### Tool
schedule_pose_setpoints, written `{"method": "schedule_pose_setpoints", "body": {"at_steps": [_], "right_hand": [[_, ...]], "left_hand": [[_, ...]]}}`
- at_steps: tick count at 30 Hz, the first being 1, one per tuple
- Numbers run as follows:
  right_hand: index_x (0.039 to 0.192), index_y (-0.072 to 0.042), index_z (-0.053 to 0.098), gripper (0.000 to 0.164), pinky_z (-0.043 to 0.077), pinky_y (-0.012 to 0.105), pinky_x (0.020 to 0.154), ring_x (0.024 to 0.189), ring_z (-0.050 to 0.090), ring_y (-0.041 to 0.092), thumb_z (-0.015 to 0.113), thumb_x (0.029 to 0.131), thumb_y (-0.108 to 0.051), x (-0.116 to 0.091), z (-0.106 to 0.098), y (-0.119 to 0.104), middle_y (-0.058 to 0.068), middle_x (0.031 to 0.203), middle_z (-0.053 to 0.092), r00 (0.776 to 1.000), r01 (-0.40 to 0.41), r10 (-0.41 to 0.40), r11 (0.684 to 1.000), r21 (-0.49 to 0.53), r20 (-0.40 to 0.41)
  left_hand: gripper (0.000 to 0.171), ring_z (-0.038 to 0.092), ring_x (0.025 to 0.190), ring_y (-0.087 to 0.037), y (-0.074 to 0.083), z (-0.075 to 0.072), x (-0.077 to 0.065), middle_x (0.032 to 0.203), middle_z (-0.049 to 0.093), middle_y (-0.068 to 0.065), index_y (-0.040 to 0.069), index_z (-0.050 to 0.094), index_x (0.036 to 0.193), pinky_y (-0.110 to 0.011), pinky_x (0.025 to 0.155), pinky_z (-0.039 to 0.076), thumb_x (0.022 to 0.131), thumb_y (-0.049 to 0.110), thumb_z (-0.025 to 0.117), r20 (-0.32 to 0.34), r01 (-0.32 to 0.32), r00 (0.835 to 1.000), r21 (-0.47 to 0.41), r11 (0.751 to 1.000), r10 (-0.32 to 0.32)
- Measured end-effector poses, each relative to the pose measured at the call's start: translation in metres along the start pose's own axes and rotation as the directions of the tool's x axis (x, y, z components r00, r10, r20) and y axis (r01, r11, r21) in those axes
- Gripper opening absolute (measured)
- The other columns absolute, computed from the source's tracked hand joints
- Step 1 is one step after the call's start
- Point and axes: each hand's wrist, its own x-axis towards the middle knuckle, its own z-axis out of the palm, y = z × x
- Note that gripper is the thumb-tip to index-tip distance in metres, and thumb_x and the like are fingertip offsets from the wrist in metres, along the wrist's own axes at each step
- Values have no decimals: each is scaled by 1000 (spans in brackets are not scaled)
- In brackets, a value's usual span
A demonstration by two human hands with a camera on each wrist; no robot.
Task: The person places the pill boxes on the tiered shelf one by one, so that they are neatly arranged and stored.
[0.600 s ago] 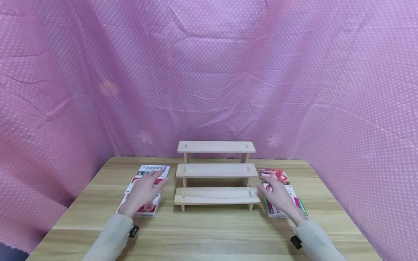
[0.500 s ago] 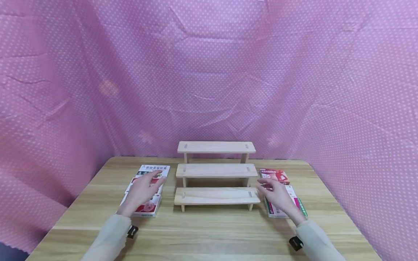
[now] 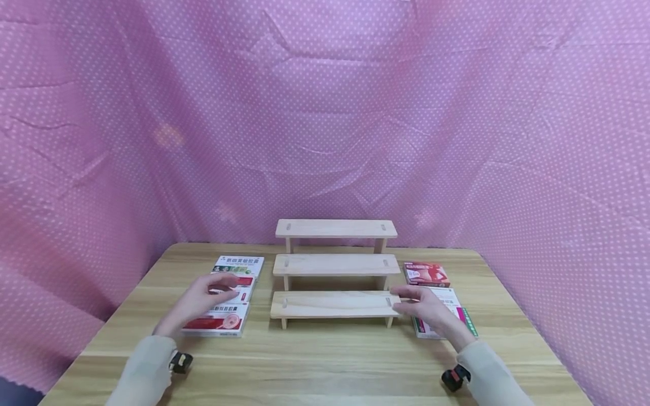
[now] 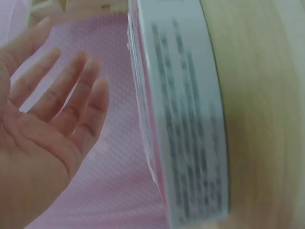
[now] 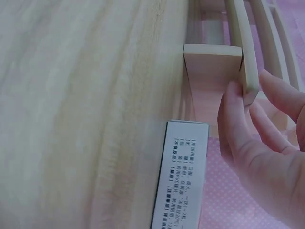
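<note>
A three-tier wooden display stand (image 3: 335, 265) stands at the middle back of the table. My right hand (image 3: 426, 309) is at the right end of its lowest tier. In the right wrist view my right hand (image 5: 267, 143) has thumb and fingers on opposite sides of that board's end (image 5: 249, 88), pinching it. My left hand (image 3: 200, 296) hovers over the left row of medicine boxes, fingers loosely bent, holding nothing. Below it lie a white-and-red medicine box (image 3: 215, 322) and another partly hidden one. In the left wrist view my left hand (image 4: 52, 109) is apart from a box's printed side (image 4: 186, 124).
A white-and-green medicine box (image 3: 238, 264) lies at the back left. On the right are a red medicine box (image 3: 427, 274) and white boxes (image 3: 447, 296) with magenta and green edges. A pink dotted curtain (image 3: 335, 113) hangs around the wooden table (image 3: 325, 366).
My left hand has drawn back to the left and toward me, uncovering more of the boxes. My right hand has shifted slightly left onto the end of the lowest tier.
</note>
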Motion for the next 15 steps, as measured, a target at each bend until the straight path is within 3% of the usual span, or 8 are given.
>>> {"method": "schedule_pose_setpoints", "body": {"at_steps": [3, 7, 10, 15], "right_hand": [[134, -2, 58, 51, 49, 24, 94, 127, 51, 29, 73, 88, -17, 2, 0, 0, 19, 142, 53, 1000, -1, 1, 1000, -4, 6], [133, -3, 59, 50, 53, 27, 93, 126, 51, 27, 73, 87, -17, 3, 2, 0, 19, 145, 50, 1000, -13, 13, 1000, -6, 13], [133, -3, 59, 51, 54, 26, 90, 121, 54, 23, 74, 87, -16, 4, 5, 2, 20, 145, 49, 1000, -24, 24, 1000, 11, 14], [134, -2, 58, 51, 55, 25, 87, 117, 55, 23, 74, 87, -13, 7, 8, 2, 21, 144, 49, 999, -31, 31, 999, 34, 17]], "left_hand": [[47, 64, 101, -18, -9, -11, -4, 120, 66, -16, 8, 62, 127, -22, 80, 53, 86, 25, 76, 32, 49, 998, -85, 995, -46], [53, 61, 102, -14, -21, -22, -9, 124, 64, -17, 6, 59, 131, -22, 80, 51, 84, 24, 76, 52, 93, 995, -133, 987, -87], [57, 60, 105, -14, -30, -29, -13, 126, 64, -18, 5, 57, 134, -21, 80, 51, 84, 23, 76, 69, 98, 994, -121, 988, -90], [61, 55, 113, -26, -38, -43, -20, 129, 61, -18, 5, 58, 133, -24, 87, 47, 80, 26, 80, 109, 129, 986, -55, 990, -123]]}}
